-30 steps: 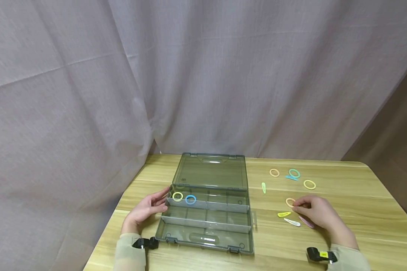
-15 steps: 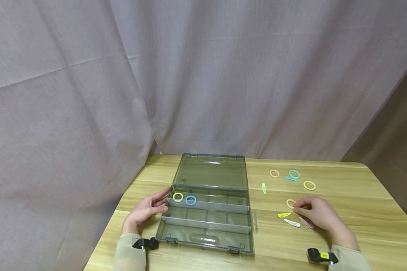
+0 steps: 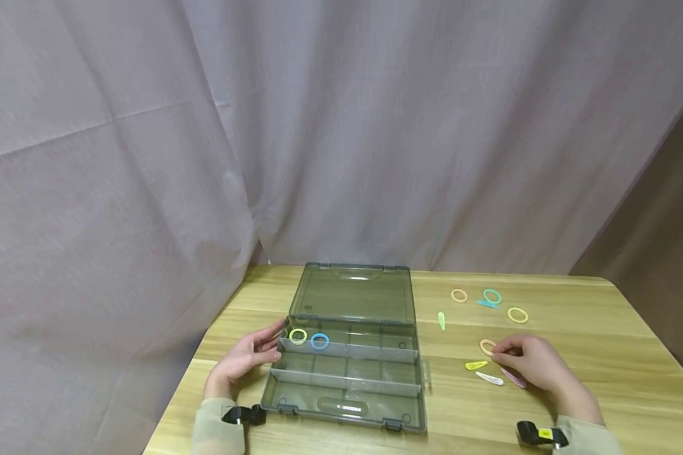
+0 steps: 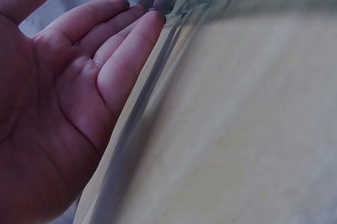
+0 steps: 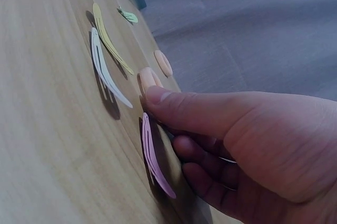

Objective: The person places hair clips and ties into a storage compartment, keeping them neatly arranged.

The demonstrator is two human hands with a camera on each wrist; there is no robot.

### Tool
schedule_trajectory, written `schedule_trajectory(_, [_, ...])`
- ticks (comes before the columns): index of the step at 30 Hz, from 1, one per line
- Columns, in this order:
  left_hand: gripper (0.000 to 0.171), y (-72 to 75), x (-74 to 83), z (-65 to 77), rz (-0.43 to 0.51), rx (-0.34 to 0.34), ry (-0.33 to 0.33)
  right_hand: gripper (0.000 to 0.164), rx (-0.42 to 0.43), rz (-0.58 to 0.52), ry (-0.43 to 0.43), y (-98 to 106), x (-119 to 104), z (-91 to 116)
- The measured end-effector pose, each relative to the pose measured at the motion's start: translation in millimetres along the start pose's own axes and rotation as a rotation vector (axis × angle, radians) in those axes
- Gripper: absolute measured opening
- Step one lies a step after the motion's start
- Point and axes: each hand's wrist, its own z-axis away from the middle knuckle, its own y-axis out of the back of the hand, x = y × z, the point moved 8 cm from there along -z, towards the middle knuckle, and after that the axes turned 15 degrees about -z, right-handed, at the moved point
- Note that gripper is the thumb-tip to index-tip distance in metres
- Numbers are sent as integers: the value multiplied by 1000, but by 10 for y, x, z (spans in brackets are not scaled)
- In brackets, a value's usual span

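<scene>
My right hand (image 3: 532,363) is low over the table, pinching a pale orange hair tie (image 5: 148,78) between thumb and fingers at its near edge. Close to that hand lie a yellow snap hair clip (image 3: 476,365), a white clip (image 3: 490,378) and a pink clip (image 5: 156,155), the pink one right below the fingers. At the left wall of a clear grey divided box (image 3: 341,414), my left hand (image 3: 241,363) rests with fairly straight fingers touching the side. A yellow hair tie (image 3: 298,336) and a blue one (image 3: 320,341) are in the box's back row.
The box's lid (image 3: 353,294) lies back, opened away from me. Farther right on the wooden table (image 3: 592,341) are another orange hair tie (image 3: 459,296), a green one (image 3: 492,296) beside a blue clip (image 3: 487,304), a yellow one (image 3: 517,315) and a green clip (image 3: 441,321). A curtain (image 3: 341,139) hangs behind.
The whole head view has shifted slightly, so things appear a little lower. Both hands hold nearly the same place, the right one at the orange hair tie throughout.
</scene>
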Motion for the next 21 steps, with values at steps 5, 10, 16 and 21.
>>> schedule_trajectory(5, [81,-7,0,2,2,1,4,11,8,19,1,2,20,-8])
schedule_trajectory(10, [80,1,-15,5,-14,0,-1,11,3,27,6,0,24,-22])
schedule_trajectory(16, [80,4,-28,5,-11,0,-6,10,3,23,0,3,23,-17])
schedule_trajectory(21, [79,3,-30,-8,-5,0,-10,11,13,21,-5,12,29,-8])
